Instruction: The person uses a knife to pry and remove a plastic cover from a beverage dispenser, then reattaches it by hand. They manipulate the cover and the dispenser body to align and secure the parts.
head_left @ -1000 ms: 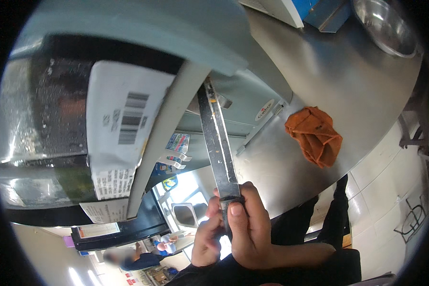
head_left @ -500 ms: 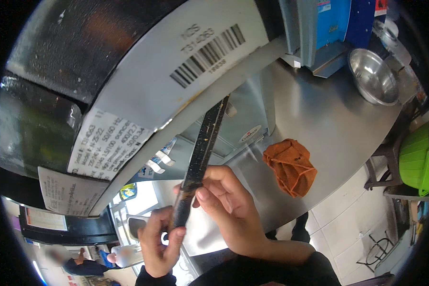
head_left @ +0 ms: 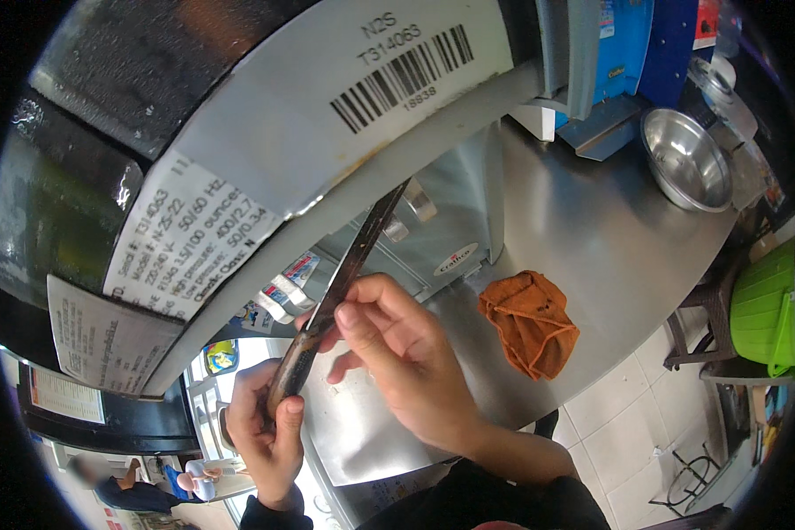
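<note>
Before me, a long knife [head_left: 355, 256] with a dark, specked blade and a brown-black handle slants up and away, tip toward the underside of a grey machine. My left hand [head_left: 269, 433] is wrapped round its handle. My right hand [head_left: 402, 353] pinches the blade just above the handle between thumb and fingers, its other fingers loosely curled. The upper end of the blade reaches the machine's edge, and whether it continues behind is hidden. To the right of my right hand, a crumpled orange-brown cloth [head_left: 530, 327] lies on the steel counter [head_left: 605, 256].
The machine's labelled panel [head_left: 283, 150] hangs close over my hands. Metal levers [head_left: 283, 296] sit beneath it. At far right stand a steel bowl [head_left: 687, 159], a blue machine [head_left: 614, 57] and a green bucket [head_left: 768, 305]. Another person [head_left: 137, 495] is far off, lower left.
The knife has turned so its blade shows narrower, and both hands have shifted a little left. The view has moved slightly; the cloth lies as before.
</note>
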The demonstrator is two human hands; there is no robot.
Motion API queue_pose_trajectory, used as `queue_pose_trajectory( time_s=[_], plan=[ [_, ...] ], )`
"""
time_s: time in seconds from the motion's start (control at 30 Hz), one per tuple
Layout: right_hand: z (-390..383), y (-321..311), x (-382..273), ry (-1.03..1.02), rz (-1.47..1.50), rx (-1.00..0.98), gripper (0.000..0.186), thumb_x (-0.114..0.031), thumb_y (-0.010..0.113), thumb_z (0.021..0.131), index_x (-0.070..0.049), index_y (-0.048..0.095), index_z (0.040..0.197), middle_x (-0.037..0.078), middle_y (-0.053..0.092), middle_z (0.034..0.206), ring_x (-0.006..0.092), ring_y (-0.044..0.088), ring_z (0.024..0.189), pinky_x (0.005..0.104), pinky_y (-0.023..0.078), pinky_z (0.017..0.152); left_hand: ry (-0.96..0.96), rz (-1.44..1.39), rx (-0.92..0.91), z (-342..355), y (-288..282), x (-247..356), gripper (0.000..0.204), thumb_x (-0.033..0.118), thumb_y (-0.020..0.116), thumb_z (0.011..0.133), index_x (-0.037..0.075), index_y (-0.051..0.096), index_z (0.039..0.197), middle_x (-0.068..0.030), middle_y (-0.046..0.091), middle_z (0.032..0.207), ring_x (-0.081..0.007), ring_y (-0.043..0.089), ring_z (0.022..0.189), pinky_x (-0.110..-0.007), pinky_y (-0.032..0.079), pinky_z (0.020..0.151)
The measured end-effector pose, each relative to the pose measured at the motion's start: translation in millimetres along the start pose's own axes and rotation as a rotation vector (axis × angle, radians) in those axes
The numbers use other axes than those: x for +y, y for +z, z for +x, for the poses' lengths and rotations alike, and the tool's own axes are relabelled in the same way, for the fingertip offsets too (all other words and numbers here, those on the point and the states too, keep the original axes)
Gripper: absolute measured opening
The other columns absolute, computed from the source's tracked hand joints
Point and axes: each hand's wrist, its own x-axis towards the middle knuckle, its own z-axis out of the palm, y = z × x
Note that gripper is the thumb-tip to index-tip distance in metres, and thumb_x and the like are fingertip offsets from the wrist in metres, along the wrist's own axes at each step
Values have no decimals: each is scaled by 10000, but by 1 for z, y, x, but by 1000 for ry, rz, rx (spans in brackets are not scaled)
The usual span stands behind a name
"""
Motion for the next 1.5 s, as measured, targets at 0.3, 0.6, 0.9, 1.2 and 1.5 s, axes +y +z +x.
queue_pose_trajectory(
  time_s=[0.3, 0.6, 0.9, 1.2, 1.5],
  plan=[
    [45, -43, -57, -1125, -992, 569, 135, -52, 678, 764, -49, 631, 891, 65, 598, 807, 104, 568, 641, 189, 407, 480, 33, 4, 9, 5, -4, -4, 369, 292, 623, 836, -34, 528, 979, -21, 518, 744, -82, 443, 647, -199, 345, 597],
    [37, -28, -53, -808, -889, 549, 186, -179, 710, 762, -52, 620, 864, 12, 587, 686, 61, 482, 475, 194, 344, 417, 75, 7, 60, 10, -9, -10, 357, 228, 640, 827, -41, 520, 1030, -76, 554, 886, -118, 515, 780, -212, 399, 717],
    [30, 8, -38, -324, -239, 203, 198, -169, 644, 824, 0, 592, 914, 69, 645, 773, 48, 573, 594, 171, 390, 440, 199, 119, 312, 16, -6, -4, 352, 164, 623, 824, -57, 508, 1073, -103, 543, 970, -129, 543, 803, -214, 425, 736],
    [31, 7, -37, -295, -149, 184, 141, -107, 566, 877, 15, 571, 946, 18, 566, 709, 35, 481, 554, 171, 343, 432, 111, -159, 210, 19, -4, 0, 423, 328, 564, 877, -53, 521, 1055, -74, 559, 827, -53, 459, 579, -170, 323, 472],
    [33, 0, -40, -165, 47, 49, 146, -147, 569, 876, -2, 571, 890, 31, 597, 737, 44, 523, 610, 181, 390, 524, 246, 138, 396, 13, -7, -3, 495, 405, 551, 872, -58, 528, 1048, -50, 544, 778, -38, 439, 552, -154, 307, 473]
  ],
)
